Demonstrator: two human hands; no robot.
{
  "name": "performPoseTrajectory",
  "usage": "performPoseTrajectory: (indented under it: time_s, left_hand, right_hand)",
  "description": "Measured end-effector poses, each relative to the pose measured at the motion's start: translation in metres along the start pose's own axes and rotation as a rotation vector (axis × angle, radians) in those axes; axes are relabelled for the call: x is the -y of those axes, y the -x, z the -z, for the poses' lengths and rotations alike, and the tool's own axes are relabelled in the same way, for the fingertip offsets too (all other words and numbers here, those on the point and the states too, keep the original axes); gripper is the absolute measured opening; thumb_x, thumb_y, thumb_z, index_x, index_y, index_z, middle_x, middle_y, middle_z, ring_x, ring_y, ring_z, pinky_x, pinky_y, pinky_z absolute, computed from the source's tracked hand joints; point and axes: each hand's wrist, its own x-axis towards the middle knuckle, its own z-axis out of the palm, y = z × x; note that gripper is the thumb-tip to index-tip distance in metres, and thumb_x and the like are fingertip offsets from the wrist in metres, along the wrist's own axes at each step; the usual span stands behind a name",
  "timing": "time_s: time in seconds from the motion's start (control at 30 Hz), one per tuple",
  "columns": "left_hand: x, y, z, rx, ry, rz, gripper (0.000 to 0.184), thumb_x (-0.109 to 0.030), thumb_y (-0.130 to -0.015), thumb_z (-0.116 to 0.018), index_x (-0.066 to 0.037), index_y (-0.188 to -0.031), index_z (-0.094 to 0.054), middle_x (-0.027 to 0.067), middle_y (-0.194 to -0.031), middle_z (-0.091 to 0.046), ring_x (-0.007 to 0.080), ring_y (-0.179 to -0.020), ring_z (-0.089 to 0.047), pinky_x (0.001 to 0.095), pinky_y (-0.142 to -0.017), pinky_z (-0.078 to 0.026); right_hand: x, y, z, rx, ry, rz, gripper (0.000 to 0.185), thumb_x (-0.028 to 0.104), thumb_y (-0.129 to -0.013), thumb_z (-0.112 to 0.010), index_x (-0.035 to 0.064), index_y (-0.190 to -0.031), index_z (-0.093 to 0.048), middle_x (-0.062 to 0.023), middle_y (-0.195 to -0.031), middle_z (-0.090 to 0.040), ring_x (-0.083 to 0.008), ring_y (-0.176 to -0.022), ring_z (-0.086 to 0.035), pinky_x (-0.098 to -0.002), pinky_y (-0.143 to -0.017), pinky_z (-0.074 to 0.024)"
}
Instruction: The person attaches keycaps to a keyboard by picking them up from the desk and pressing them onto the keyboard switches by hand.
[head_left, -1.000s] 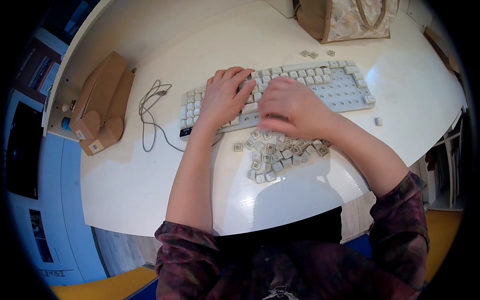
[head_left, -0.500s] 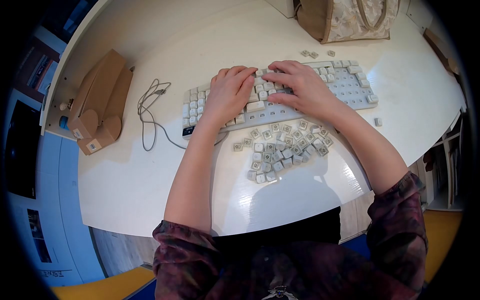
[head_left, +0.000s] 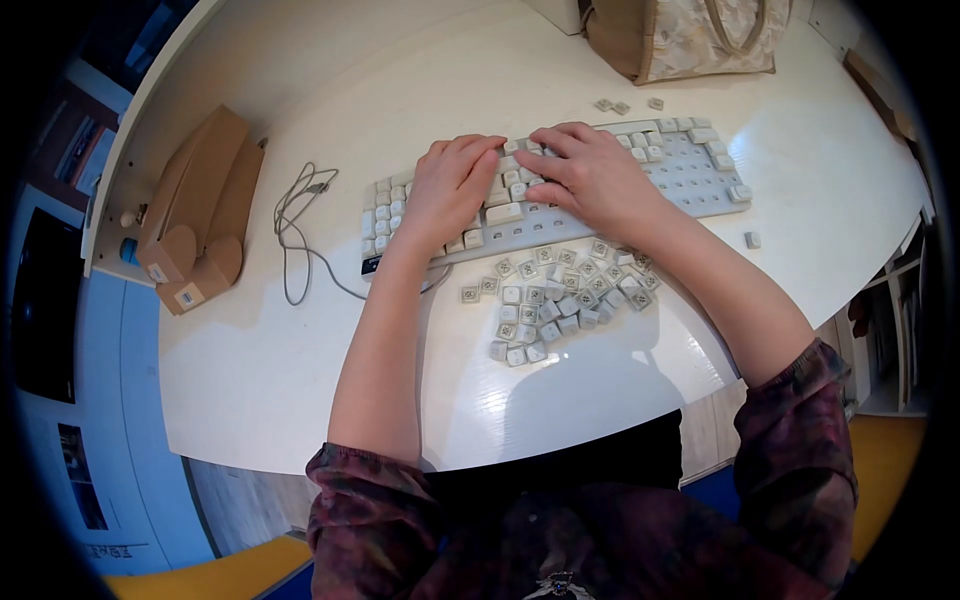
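Note:
A white keyboard [head_left: 690,178] lies across the desk, with keycaps on much of it and bare switch positions at its right side and front. My left hand [head_left: 450,195] rests over its left-middle keys, fingers stretched toward the back row. My right hand [head_left: 597,185] lies over the middle keys with fingers apart and thumb spread toward the front. Both sets of fingertips come close together near the back middle; no held thing shows in either hand. In front of the keyboard is a heap of loose keycaps [head_left: 568,303], some upside down.
A grey cable [head_left: 290,235] lies coiled to the left, beside an open cardboard box [head_left: 195,205]. A fabric bag [head_left: 705,45] stands at the back. Several stray keycaps [head_left: 621,108] sit behind the keyboard, and a single keycap [head_left: 753,240] lies to the right.
My right thumb and fingers have shifted slightly left and closer to my left hand. The whole view has moved a little; the loose keycaps look the same.

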Motion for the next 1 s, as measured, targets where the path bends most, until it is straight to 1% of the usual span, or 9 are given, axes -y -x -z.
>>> performPoseTrajectory:
  time_s: [0.13,0.23,0.33,0.43,0.53,0.63,0.83,0.93,1.0]
  left_hand:
    - [-0.001,-0.001,0.000,0.001,-0.020,-0.003,0.033,-0.028,-0.102,-0.049,-0.012,-0.125,-0.067,0.0075,-0.125,-0.065,0.0298,-0.118,-0.054,0.0409,-0.105,-0.038]
    - [-0.004,0.001,0.000,0.003,-0.032,0.013,0.033,-0.027,-0.102,-0.049,-0.012,-0.125,-0.066,0.0070,-0.126,-0.064,0.0292,-0.118,-0.053,0.0408,-0.105,-0.038]
    - [-0.005,0.001,0.003,0.047,-0.056,0.027,0.035,-0.028,-0.103,-0.048,-0.011,-0.130,-0.064,0.0082,-0.132,-0.061,0.0295,-0.123,-0.050,0.0396,-0.109,-0.037]
    - [-0.004,0.001,0.002,0.033,-0.065,-0.002,0.035,-0.029,-0.103,-0.050,-0.012,-0.129,-0.064,0.0077,-0.131,-0.062,0.0292,-0.122,-0.051,0.0395,-0.108,-0.038]
    - [-0.005,0.001,0.003,0.031,-0.080,-0.004,0.034,-0.031,-0.102,-0.053,-0.012,-0.128,-0.065,0.0073,-0.129,-0.062,0.0289,-0.121,-0.052,0.0393,-0.106,-0.039]
    - [-0.007,0.000,0.004,0.041,-0.090,0.009,0.034,-0.032,-0.101,-0.055,-0.012,-0.127,-0.065,0.0071,-0.129,-0.063,0.0289,-0.120,-0.052,0.0394,-0.105,-0.039]
    - [-0.004,0.000,0.003,0.026,-0.100,0.001,0.034,-0.032,-0.101,-0.055,-0.013,-0.127,-0.066,0.0079,-0.128,-0.063,0.0294,-0.121,-0.052,0.0402,-0.106,-0.038]
    - [-0.002,-0.001,0.002,0.025,-0.095,-0.012,0.033,-0.032,-0.102,-0.054,-0.014,-0.127,-0.066,0.0080,-0.130,-0.062,0.0294,-0.122,-0.052,0.0404,-0.107,-0.038]
    - [-0.002,0.000,0.002,0.018,-0.072,0.002,0.034,-0.032,-0.103,-0.052,-0.014,-0.128,-0.066,0.0081,-0.130,-0.063,0.0292,-0.122,-0.052,0.0403,-0.107,-0.038]
  right_hand:
    - [0.000,0.000,-0.004,-0.045,0.037,0.020,0.038,0.041,-0.094,-0.062,0.0146,-0.119,-0.071,-0.0091,-0.126,-0.065,-0.0272,-0.121,-0.056,-0.0416,-0.097,-0.0467]
    - [-0.008,-0.011,0.000,0.046,-0.057,-0.043,0.033,0.038,-0.095,-0.060,0.0132,-0.112,-0.073,-0.0059,-0.121,-0.067,-0.0251,-0.119,-0.057,-0.0409,-0.095,-0.0475]
    - [-0.005,-0.009,-0.005,-0.074,0.003,-0.010,0.029,0.036,-0.095,-0.060,0.0126,-0.104,-0.075,-0.0033,-0.114,-0.069,-0.0242,-0.114,-0.059,-0.0404,-0.093,-0.0480]
    - [0.000,-0.005,-0.004,-0.215,0.028,0.074,0.025,0.032,-0.095,-0.062,0.0116,-0.100,-0.075,-0.0033,-0.110,-0.070,-0.0244,-0.108,-0.062,-0.0396,-0.091,-0.0483]
    - [0.005,-0.006,0.005,-0.248,0.042,0.141,0.021,0.029,-0.092,-0.065,0.0096,-0.096,-0.073,-0.0035,-0.104,-0.070,-0.0250,-0.102,-0.063,-0.0390,-0.091,-0.0478]
    - [0.008,-0.005,0.010,-0.212,-0.158,0.155,0.020,0.028,-0.090,-0.068,0.0075,-0.090,-0.072,-0.0044,-0.097,-0.070,-0.0250,-0.100,-0.062,-0.0389,-0.093,-0.0469]
    - [0.032,-0.001,0.017,-0.023,-0.301,0.380,0.020,0.023,-0.091,-0.067,0.0051,-0.084,-0.069,-0.0070,-0.086,-0.068,-0.0272,-0.096,-0.062,-0.0390,-0.090,-0.0473]
    - [0.029,0.001,0.014,-0.022,-0.376,0.203,0.021,0.025,-0.091,-0.066,0.0051,-0.085,-0.069,-0.0070,-0.089,-0.069,-0.0285,-0.097,-0.062,-0.0399,-0.091,-0.0470]
    - [0.022,0.001,0.016,-0.020,-0.408,0.044,0.024,0.029,-0.092,-0.065,0.0055,-0.092,-0.071,-0.0088,-0.101,-0.070,-0.0300,-0.102,-0.062,-0.0407,-0.095,-0.0454]
